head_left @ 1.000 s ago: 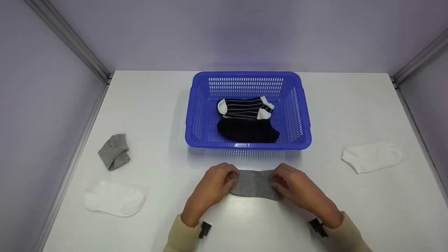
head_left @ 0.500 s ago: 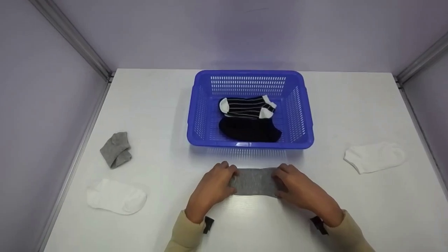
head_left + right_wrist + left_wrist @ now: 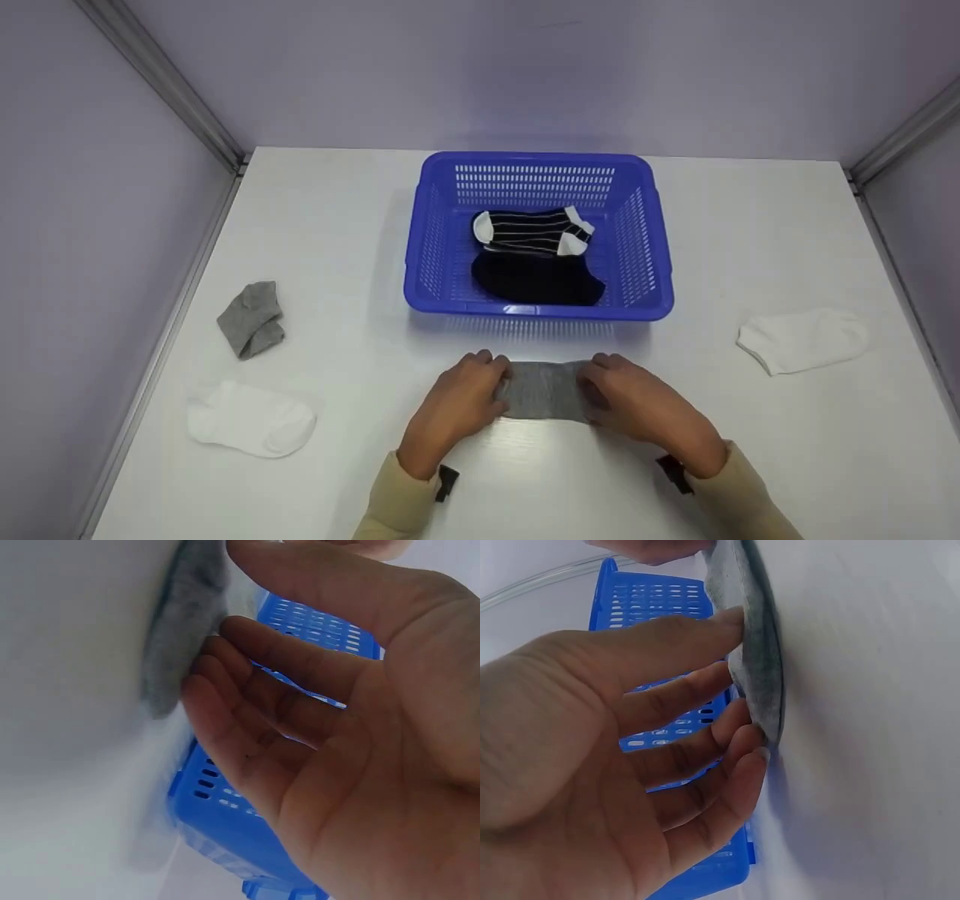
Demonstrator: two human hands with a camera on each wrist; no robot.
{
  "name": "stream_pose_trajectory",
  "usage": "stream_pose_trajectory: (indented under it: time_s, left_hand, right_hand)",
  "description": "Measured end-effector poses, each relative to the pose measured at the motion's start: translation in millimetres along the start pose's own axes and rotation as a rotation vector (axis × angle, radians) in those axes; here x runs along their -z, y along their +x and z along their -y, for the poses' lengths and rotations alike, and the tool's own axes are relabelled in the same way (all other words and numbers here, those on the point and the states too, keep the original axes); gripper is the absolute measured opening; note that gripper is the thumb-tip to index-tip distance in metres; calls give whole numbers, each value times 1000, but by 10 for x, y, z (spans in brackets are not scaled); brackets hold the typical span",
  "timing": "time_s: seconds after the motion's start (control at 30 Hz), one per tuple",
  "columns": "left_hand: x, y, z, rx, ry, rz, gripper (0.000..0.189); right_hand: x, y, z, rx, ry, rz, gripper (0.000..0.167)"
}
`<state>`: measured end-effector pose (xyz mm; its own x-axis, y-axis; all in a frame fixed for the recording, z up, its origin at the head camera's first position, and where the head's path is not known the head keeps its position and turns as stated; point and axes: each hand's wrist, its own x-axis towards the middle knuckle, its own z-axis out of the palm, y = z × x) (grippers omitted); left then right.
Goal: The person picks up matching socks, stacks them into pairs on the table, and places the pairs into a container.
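Note:
A grey sock (image 3: 541,390) lies flat and folded short on the white table, in front of the basket. My left hand (image 3: 459,397) pinches its left end, thumb at the near edge and fingers toward the far edge. In the left wrist view the thumb and fingertips meet the rim of the sock (image 3: 761,660). At the opposite end my right hand (image 3: 637,397) holds the fabric with curled fingers, covering that end from above. The right wrist view has the fingertips against the rounded end of the sock (image 3: 184,634).
Beyond the hands stands a blue basket (image 3: 538,309) with a black striped sock (image 3: 525,231) and a plain black sock (image 3: 536,279) inside. At left lie a crumpled grey sock (image 3: 251,319) and a white sock (image 3: 251,420). Another white sock (image 3: 802,341) is at right.
My right hand has shifted slightly left, leaving a shorter stretch of grey sock between the hands. The sock's near edge lies straighter. My left thumb has moved down toward that near edge.

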<state>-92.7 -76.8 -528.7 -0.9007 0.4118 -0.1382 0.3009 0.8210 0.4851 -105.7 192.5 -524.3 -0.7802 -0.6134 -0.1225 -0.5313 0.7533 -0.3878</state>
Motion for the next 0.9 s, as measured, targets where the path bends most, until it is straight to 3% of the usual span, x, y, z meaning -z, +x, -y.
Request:
stream_pose_trajectory:
  time_s: [0.17,0.4,0.73,0.9]
  left_hand:
    - [67,-10,13,-4,-1,-39,46]
    - [221,-141,210,32,-13,-132,35]
    - [579,-453,690,249,-8,-191,31]
    - [781,-605,948,319,-11,-246,33]
  right_hand:
    - [51,73,118,-8,-61,-55,22]
    - [87,297,387,65,-34,-107,19]
    - [28,836,895,278,93,-61,16]
    - [-32,1078,1118,348,119,-42,14]
